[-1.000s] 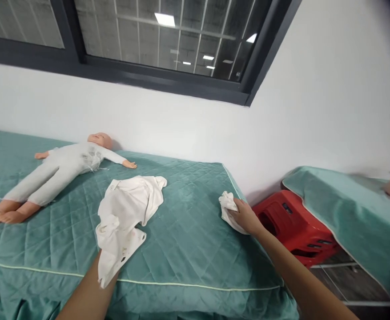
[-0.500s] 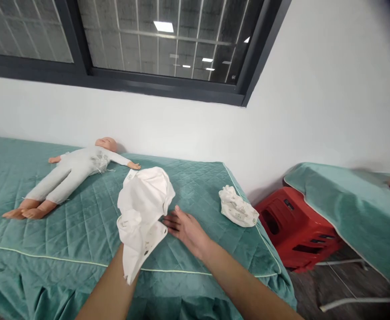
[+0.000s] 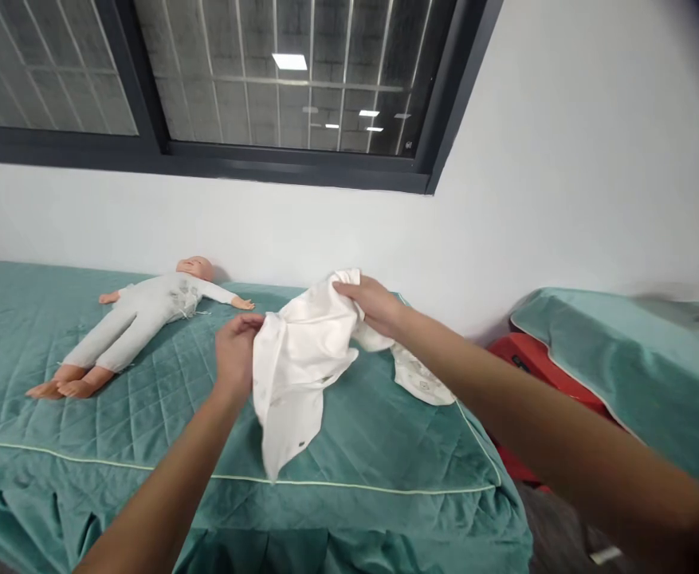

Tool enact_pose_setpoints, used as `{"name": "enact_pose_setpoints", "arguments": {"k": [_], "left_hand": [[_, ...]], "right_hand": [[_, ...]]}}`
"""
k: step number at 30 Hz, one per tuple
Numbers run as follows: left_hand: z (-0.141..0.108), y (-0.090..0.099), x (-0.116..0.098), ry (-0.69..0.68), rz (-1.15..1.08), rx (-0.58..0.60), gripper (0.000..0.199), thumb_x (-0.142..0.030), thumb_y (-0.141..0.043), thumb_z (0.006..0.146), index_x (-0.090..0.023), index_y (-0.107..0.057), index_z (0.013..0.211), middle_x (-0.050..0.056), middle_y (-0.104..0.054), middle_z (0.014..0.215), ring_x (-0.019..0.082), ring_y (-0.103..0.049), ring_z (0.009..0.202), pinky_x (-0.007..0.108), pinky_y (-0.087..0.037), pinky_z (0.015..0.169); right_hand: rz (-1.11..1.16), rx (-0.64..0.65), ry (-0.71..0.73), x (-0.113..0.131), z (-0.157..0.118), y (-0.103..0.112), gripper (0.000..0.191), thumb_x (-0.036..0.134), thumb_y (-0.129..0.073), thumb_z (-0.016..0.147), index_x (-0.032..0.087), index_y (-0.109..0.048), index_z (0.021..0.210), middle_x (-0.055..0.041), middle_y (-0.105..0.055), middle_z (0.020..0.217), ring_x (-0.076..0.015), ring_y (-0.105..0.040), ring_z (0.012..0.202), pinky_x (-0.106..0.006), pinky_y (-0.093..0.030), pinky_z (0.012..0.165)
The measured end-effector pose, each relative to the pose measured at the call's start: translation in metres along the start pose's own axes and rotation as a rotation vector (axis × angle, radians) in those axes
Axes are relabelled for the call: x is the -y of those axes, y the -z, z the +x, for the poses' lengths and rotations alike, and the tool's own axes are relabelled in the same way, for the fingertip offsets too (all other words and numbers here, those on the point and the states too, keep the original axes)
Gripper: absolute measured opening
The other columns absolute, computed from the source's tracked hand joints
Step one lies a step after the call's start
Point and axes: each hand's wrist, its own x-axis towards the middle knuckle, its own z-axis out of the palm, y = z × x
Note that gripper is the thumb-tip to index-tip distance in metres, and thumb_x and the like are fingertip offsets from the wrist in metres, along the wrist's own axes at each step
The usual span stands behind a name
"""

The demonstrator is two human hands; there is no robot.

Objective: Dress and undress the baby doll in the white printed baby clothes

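Note:
A white garment (image 3: 301,359) with a small dark spot near its lower tip hangs between my two hands above the green quilted bed cover (image 3: 385,446). My left hand (image 3: 238,347) pinches its left edge. My right hand (image 3: 373,303) grips its upper right part, with the fingertips partly behind the cloth. Partly hidden behind my right forearm, a bunched white patterned cloth (image 3: 421,379) lies on the bed near its right edge. To the left, a baby doll (image 3: 139,315) in a white suit lies on its back, arms spread.
Beyond the bed stands a white wall (image 3: 325,231) with a dark-framed barred window (image 3: 301,171). At the right are a red plastic stool (image 3: 546,375) and a second green-covered surface (image 3: 636,351).
My right hand has moved up and right and taken hold of the garment. My left hand now shows at the garment's left edge, and the garment is spread wider. The view has shifted slightly.

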Motion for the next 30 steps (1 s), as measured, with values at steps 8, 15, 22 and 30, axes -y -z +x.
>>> {"name": "enact_pose_setpoints", "arguments": {"k": [8, 15, 22, 30], "left_hand": [[0.031, 0.013, -0.084, -0.440, -0.011, 0.166, 0.066, -0.014, -0.047, 0.071, -0.022, -0.050, 0.136, 0.004, -0.049, 0.147, 0.023, -0.043, 0.138, 0.041, -0.037, 0.115], [0.032, 0.010, -0.094, -0.280, 0.244, 0.372, 0.048, -0.027, -0.050, 0.082, -0.023, -0.056, 0.129, 0.005, -0.067, 0.120, 0.026, -0.062, 0.108, 0.038, -0.048, 0.095], [0.046, 0.028, -0.085, -0.348, 0.463, 0.026, 0.030, -0.028, -0.050, 0.085, -0.025, -0.067, 0.110, 0.003, -0.073, 0.096, 0.025, -0.065, 0.090, 0.035, -0.047, 0.083], [0.050, 0.060, -0.055, -0.387, 0.552, -0.175, 0.028, -0.021, -0.047, 0.086, -0.024, -0.067, 0.107, 0.004, -0.068, 0.113, 0.026, -0.060, 0.110, 0.037, -0.043, 0.098]], "right_hand": [[-0.904, 0.605, 0.306, 0.068, 0.016, -0.027, 0.013, 0.028, -0.067, 0.076, 0.016, -0.069, 0.083, -0.0005, -0.071, 0.081, -0.0164, -0.062, 0.076, -0.027, -0.046, 0.073], [-1.205, 0.530, 0.499, 0.079, 0.012, -0.029, 0.019, 0.019, -0.064, 0.077, 0.019, -0.071, 0.095, -0.0018, -0.072, 0.091, -0.0177, -0.061, 0.082, -0.026, -0.041, 0.074], [-1.409, 0.163, 0.609, 0.067, -0.005, -0.001, 0.035, 0.009, -0.045, 0.084, 0.021, -0.061, 0.113, -0.0056, -0.066, 0.114, -0.0211, -0.060, 0.097, -0.029, -0.040, 0.079], [-1.475, -0.068, 0.513, 0.036, -0.021, 0.040, 0.035, 0.014, -0.043, 0.087, 0.024, -0.060, 0.116, -0.0045, -0.066, 0.113, -0.0238, -0.062, 0.093, -0.032, -0.041, 0.072]]}}
